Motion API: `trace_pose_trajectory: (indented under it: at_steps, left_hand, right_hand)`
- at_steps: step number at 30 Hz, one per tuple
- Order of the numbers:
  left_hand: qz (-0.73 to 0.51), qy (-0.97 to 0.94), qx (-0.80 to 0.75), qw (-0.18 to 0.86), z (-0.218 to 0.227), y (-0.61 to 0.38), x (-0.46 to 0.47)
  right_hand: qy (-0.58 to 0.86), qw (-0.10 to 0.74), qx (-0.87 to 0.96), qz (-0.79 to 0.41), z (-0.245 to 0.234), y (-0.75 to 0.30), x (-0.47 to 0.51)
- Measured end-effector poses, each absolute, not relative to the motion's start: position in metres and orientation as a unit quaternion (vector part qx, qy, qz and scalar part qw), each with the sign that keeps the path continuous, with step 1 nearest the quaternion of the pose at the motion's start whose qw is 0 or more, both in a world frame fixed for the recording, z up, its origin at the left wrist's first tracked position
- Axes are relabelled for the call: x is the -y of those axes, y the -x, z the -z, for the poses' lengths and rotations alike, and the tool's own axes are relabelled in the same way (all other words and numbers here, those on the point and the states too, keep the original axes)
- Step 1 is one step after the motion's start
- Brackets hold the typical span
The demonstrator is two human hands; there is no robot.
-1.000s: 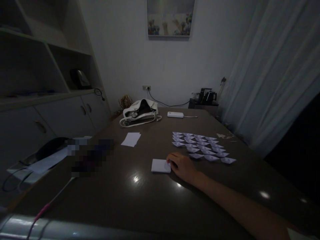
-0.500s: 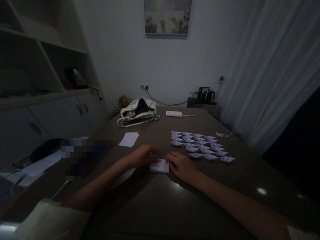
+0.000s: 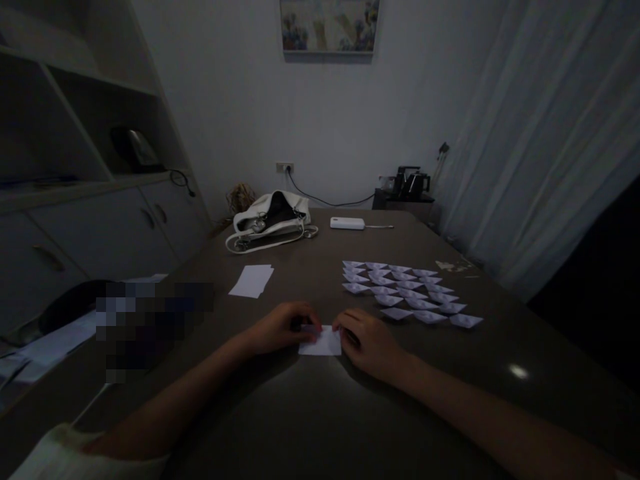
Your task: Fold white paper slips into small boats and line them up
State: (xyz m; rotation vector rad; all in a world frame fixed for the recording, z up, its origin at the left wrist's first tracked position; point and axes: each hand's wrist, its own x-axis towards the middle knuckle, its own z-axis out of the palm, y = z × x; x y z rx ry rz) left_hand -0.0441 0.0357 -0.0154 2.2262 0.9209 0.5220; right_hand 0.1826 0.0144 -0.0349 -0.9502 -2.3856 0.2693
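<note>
A small white sheet of paper [image 3: 324,344] lies on the dark table between my two hands. My left hand [image 3: 286,327] is closed at its left side, thumb and fingertips on the upper left part. With bent fingers, my right hand [image 3: 369,340] pinches the upper right edge. The fingers hide parts of the paper's top edge. Right of my right hand stand several folded paper boats [image 3: 411,293] in rows. Beyond my left hand is a small stack of white paper sheets [image 3: 251,281].
A white handbag [image 3: 273,220] sits at the table's far left, and a white power bank [image 3: 347,223] with a short cable lies to its right. Paper scraps [image 3: 453,267] lie near the right edge. A blurred-out dark object [image 3: 160,327] is on the left.
The view has shifted slightly. The paper shows flatter and a little larger than before, and my left thumb has come down onto it. My right hand keeps to its right edge.
</note>
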Motion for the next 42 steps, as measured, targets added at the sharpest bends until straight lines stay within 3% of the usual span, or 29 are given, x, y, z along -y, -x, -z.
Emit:
trace_pose_trajectory:
  at_steps: [42]
  left_hand:
    - [-0.192,-0.860,-0.375,0.290,0.0145,0.0407,-0.0351]
  right_hand:
    - [0.356,0.271,0.888,-0.101,0.0388,-0.1855,-0.0161]
